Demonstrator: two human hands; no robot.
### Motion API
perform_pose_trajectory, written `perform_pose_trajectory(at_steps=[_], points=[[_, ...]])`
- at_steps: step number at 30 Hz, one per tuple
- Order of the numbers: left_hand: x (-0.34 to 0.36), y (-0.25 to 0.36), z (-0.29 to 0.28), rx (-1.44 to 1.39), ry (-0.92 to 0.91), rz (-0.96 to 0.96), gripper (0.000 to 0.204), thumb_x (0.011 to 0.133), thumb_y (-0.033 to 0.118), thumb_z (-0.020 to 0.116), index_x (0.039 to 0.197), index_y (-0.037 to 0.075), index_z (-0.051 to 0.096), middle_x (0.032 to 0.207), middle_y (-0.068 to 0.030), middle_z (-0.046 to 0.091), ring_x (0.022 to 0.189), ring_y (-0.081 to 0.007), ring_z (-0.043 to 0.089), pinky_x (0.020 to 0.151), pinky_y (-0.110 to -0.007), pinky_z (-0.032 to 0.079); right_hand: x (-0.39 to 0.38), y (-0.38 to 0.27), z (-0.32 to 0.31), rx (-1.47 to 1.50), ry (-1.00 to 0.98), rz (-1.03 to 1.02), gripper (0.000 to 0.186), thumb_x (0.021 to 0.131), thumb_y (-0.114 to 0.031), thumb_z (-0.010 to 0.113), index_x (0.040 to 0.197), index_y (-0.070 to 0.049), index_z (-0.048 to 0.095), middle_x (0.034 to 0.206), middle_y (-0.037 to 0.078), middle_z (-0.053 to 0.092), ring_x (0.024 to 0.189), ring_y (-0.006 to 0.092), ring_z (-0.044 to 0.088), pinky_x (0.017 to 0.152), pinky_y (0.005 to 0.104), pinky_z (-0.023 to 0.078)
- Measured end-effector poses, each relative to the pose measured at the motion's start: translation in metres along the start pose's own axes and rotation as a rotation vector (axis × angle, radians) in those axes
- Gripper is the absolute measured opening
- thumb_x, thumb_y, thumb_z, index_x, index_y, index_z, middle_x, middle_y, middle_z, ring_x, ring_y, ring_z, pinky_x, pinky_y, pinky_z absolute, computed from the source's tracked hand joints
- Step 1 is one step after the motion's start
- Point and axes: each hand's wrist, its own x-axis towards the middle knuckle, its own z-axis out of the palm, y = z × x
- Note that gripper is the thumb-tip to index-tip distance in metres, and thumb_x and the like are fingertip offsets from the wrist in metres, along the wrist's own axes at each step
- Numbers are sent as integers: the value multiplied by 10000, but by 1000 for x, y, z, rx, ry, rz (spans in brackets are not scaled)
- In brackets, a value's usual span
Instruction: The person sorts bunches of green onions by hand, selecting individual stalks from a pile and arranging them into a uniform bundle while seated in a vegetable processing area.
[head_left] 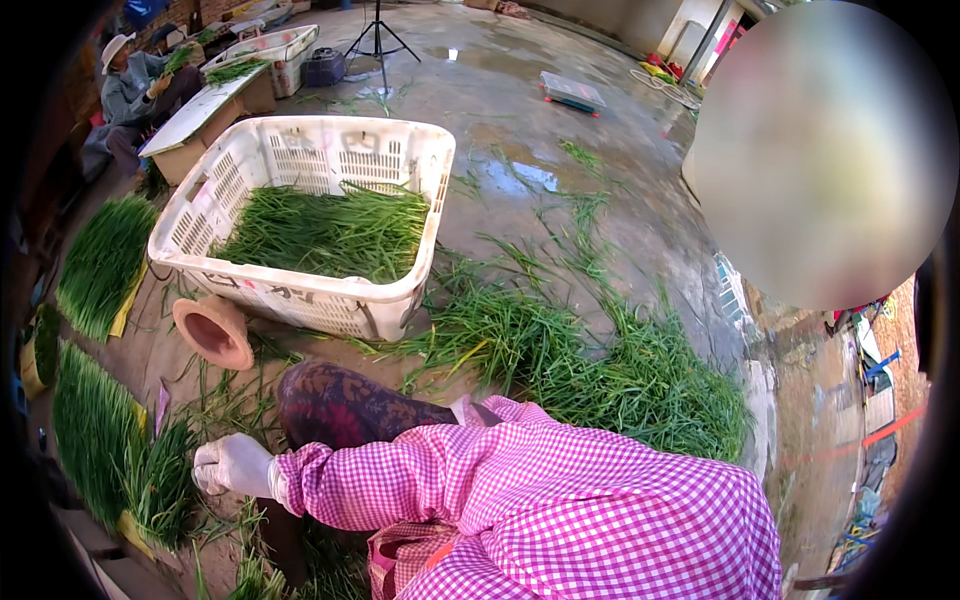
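My right hand (232, 465), in a white glove below a pink checked sleeve, reaches across to the lower left. Its fingers curl down at the edge of a bundle of long green stalks (160, 480); what they hold, if anything, is hidden. A taller laid-out bunch of greens (92, 430) lies beside it. My patterned knee (335, 395) is above the arm, and loose greens (560, 360) spread over the floor to the right. My left hand is not visible.
A white crate (435, 190) holds cut greens, with a hollow tan object (205, 335) before it. Another bundle (105, 265) lies left. Behind are a seated co-worker (135, 100) holding greens, a bench (200, 110), a tripod (378, 50) and a flat scale (572, 90).
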Motion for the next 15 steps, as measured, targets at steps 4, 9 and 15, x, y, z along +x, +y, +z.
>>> perform_pose_trajectory(at_steps=[4, 9, 15], points=[[0, -7, 2, -14, -60, 31, 193, 796, 321, 549, 823, 132, 571, 879, -36, 580, 852, -213, 553, 796, -386, 432, -9, -1, 8, -141, 2, -60, 178, 843, -145, 547, 755, -15, 632, 629, 74, 617, 583, 192, 606, 573, 307, 456], [31, -14, -35, -110, -262, 14, 177, 862, 305, 493, 834, 132, 519, 858, -22, 525, 846, -192, 509, 812, -372, 410, 0, 32, 10, -400, 50, -363, 140, 761, -191, 590, 664, -91, 581, 676, 53, 563, 630, 238, 575, 556, 375, 457], [85, 1, -97, -338, -777, -38, 218, 907, 258, 491, 745, 151, 392, 758, 10, 396, 759, -153, 398, 747, -336, 355, 6, 40, -2, -890, -19, -804, 92, 704, -194, 611, 777, -149, 645, 871, 19, 633, 803, 204, 618, 642, 333, 516]])
